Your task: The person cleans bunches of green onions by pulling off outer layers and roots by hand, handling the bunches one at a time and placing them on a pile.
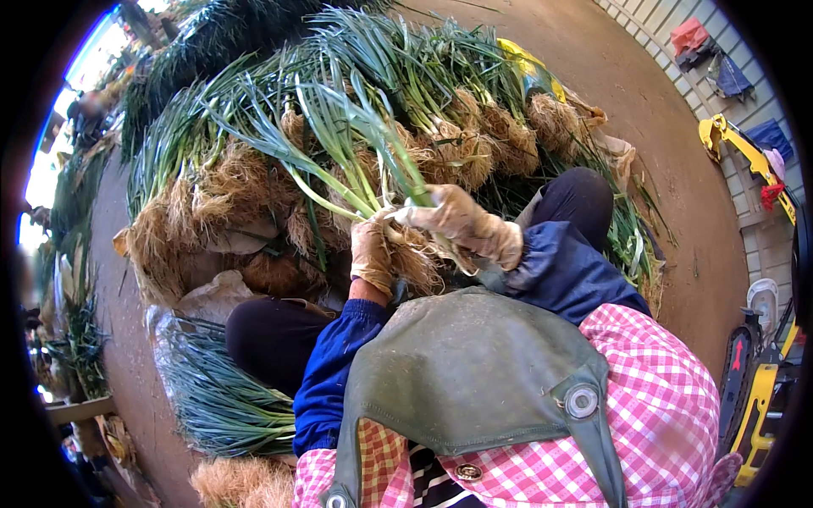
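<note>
In front of my lap, a small bunch of green onions [339, 165] leans up and to the left, its leaves spread. My left hand [371, 254], in a dirty tan glove, is closed round the bunch's pale lower stems. Its tangled brown roots [415, 264] hang beside that hand. My right hand [474, 227], gloved as well, is closed on a green onion stalk at the bunch's right side, just above the roots. The fingertips of the right hand are slightly blurred. Both hands are close together.
A long heap of green onions [406, 68] with bushy roots [224, 190] curves round beyond my hands. A sorted green onion bundle [224, 385] lies at lower left. A grey-green apron [474, 364] covers my lap. Yellow machinery [758, 157] stands right, by a tiled wall [648, 38].
</note>
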Action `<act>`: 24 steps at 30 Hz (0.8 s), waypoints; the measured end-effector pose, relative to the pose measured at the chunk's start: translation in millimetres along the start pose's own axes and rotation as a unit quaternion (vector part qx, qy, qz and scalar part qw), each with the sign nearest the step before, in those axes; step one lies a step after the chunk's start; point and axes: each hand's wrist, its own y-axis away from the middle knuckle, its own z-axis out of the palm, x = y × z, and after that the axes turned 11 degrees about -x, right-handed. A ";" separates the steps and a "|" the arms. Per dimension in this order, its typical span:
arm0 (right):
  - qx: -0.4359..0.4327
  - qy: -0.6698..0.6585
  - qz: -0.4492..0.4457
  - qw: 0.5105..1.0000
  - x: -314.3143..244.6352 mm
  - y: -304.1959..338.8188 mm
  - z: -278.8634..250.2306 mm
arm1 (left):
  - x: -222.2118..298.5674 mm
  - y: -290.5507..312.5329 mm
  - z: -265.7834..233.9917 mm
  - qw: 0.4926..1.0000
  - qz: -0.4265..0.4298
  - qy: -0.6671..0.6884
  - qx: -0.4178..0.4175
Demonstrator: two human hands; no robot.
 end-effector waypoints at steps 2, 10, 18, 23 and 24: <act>-0.002 -0.057 0.092 0.994 -46.5 21.4 -16.4 | -0.6 -0.1 -6.7 1.000 -0.021 0.003 -0.016; 0.091 -0.057 0.017 0.994 -41.5 171.9 -229.4 | 5.1 3.8 -10.1 0.991 -0.003 0.113 -0.067; 0.149 0.419 0.342 0.828 -0.4 185.0 -260.0 | 25.5 27.1 12.5 0.986 -0.040 0.130 -0.100; 0.013 0.419 0.107 0.902 -66.7 -27.1 -117.1 | 25.2 36.7 19.1 0.994 -0.047 0.074 -0.068; -0.002 0.405 0.093 0.910 -62.7 -65.7 -91.0 | 26.4 37.9 15.7 0.996 -0.056 0.047 -0.045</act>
